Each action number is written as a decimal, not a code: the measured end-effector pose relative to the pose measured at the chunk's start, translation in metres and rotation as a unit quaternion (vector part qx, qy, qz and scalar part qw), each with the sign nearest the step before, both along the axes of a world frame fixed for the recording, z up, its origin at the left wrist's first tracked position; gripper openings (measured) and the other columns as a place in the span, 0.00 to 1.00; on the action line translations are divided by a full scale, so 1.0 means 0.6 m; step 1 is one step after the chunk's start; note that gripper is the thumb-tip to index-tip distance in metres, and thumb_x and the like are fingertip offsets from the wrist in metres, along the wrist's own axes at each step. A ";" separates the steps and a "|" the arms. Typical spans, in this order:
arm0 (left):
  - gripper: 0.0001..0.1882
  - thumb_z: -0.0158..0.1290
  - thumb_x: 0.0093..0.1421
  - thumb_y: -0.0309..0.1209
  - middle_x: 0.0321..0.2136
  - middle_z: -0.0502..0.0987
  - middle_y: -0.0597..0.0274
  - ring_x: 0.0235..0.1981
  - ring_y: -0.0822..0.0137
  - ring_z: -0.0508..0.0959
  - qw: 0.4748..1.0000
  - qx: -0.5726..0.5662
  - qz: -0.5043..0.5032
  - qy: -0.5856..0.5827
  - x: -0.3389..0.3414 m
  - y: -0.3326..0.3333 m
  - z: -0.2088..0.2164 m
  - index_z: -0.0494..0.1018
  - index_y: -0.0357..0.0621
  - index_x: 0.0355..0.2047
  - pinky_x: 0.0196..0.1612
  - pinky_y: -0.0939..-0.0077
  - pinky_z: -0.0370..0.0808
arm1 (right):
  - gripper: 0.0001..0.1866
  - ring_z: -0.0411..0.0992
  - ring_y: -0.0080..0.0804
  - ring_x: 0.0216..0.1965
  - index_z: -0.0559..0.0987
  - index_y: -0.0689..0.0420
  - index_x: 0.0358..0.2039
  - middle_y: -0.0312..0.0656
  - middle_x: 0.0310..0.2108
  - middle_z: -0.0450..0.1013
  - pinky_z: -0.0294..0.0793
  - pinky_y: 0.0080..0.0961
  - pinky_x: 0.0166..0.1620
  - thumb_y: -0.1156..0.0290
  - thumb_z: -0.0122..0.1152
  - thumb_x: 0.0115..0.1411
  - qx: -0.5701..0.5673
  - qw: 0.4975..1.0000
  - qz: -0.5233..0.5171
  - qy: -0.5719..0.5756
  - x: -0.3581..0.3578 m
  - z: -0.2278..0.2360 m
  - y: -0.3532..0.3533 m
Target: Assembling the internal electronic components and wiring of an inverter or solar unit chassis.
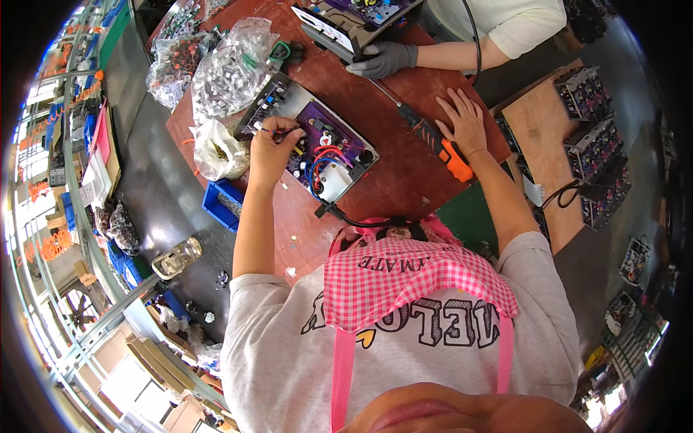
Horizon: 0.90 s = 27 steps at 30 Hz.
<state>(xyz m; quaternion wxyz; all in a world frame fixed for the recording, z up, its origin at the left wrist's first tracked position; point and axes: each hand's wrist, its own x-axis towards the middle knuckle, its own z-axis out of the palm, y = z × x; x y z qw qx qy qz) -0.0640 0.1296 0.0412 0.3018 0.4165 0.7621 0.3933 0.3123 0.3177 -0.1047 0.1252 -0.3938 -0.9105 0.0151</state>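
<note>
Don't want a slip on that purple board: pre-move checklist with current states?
1. Left hand at the purple board: ok.
2. Part held there: cannot tell, too small.
3. Right hand not gripping the screwdriver: ok, spread on the table.
4. Screwdriver tip away from the co-worker's gloved hand: not ok, points toward it.
5. Red wires clear of the board: not ok, curving across it.
6. Black cable unplugged: cannot tell, far end hidden.

I've got a lane here: bare red tabletop (399, 169) running up from the near edge between my opened unit (351, 142) and the orange-black screwdriver (455, 162). Bags (234, 68) crowd the far-left corner; a co-worker's gloved hand (382, 62) blocks the far edge.
</note>
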 end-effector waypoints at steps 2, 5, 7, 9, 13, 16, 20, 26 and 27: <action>0.07 0.63 0.54 0.25 0.31 0.80 0.60 0.34 0.70 0.79 1.000 -0.008 -0.017 0.024 0.001 0.001 0.008 0.78 0.37 0.33 0.41 0.75 0.75 | 0.30 0.55 0.37 0.68 0.69 0.37 0.62 0.37 0.67 0.59 0.54 0.42 0.66 0.51 0.60 0.59 0.000 1.000 -0.001 0.000 0.002 -0.001 -0.003; 0.07 0.63 0.54 0.26 0.30 0.79 0.61 0.32 0.70 0.77 0.997 -0.023 -0.033 0.058 -0.006 -0.005 0.002 0.77 0.37 0.32 0.39 0.74 0.73 | 0.29 0.55 0.37 0.68 0.70 0.38 0.62 0.37 0.67 0.59 0.54 0.43 0.66 0.52 0.60 0.59 -0.005 1.000 0.003 0.003 0.001 0.001 -0.010; 0.07 0.63 0.55 0.26 0.29 0.79 0.61 0.31 0.69 0.76 0.998 -0.010 -0.050 0.040 -0.007 -0.006 0.001 0.77 0.37 0.31 0.38 0.75 0.73 | 0.30 0.55 0.37 0.68 0.69 0.38 0.62 0.37 0.67 0.59 0.54 0.43 0.66 0.52 0.60 0.59 -0.006 1.000 0.001 -0.001 0.004 0.002 -0.016; 0.07 0.63 0.55 0.26 0.29 0.78 0.62 0.30 0.70 0.76 0.996 -0.009 -0.067 0.053 -0.012 -0.003 0.005 0.76 0.38 0.31 0.37 0.75 0.72 | 0.30 0.55 0.37 0.68 0.70 0.38 0.62 0.37 0.67 0.59 0.54 0.43 0.66 0.52 0.60 0.59 -0.005 1.000 0.001 0.002 0.005 -0.001 -0.016; 0.08 0.64 0.54 0.26 0.30 0.78 0.62 0.29 0.71 0.75 0.995 -0.007 -0.076 0.066 -0.012 -0.002 -0.005 0.75 0.39 0.30 0.36 0.76 0.72 | 0.29 0.55 0.37 0.68 0.70 0.38 0.62 0.37 0.67 0.59 0.55 0.43 0.66 0.52 0.60 0.59 0.001 1.000 0.003 0.007 0.004 -0.006 -0.015; 0.08 0.64 0.54 0.26 0.29 0.79 0.62 0.27 0.72 0.75 0.990 -0.013 -0.072 0.123 -0.008 0.006 -0.003 0.76 0.39 0.30 0.33 0.76 0.73 | 0.29 0.55 0.38 0.68 0.70 0.39 0.62 0.38 0.67 0.60 0.55 0.44 0.65 0.53 0.60 0.59 -0.006 1.000 0.000 0.003 0.001 -0.006 -0.012; 0.08 0.64 0.55 0.27 0.25 0.79 0.59 0.28 0.72 0.77 0.997 0.003 -0.030 0.065 -0.018 0.006 -0.011 0.76 0.38 0.31 0.34 0.74 0.75 | 0.30 0.54 0.41 0.68 0.69 0.42 0.63 0.41 0.67 0.59 0.56 0.47 0.65 0.53 0.60 0.59 0.013 0.999 0.021 0.025 -0.008 -0.002 0.006; 0.08 0.63 0.53 0.32 0.27 0.79 0.56 0.28 0.60 0.79 0.986 0.096 0.005 0.138 0.006 -0.002 -0.055 0.76 0.42 0.27 0.34 0.67 0.74 | 0.32 0.55 0.45 0.68 0.69 0.43 0.62 0.45 0.66 0.60 0.56 0.50 0.65 0.54 0.62 0.57 0.012 0.998 0.024 0.054 0.005 -0.007 0.004; 0.07 0.61 0.53 0.29 0.26 0.79 0.56 0.28 0.58 0.79 0.969 0.155 0.006 0.194 0.015 -0.004 -0.058 0.74 0.41 0.25 0.33 0.66 0.74 | 0.32 0.55 0.45 0.68 0.70 0.43 0.62 0.45 0.66 0.60 0.56 0.51 0.65 0.54 0.62 0.57 0.007 0.998 0.026 0.052 0.003 -0.006 0.002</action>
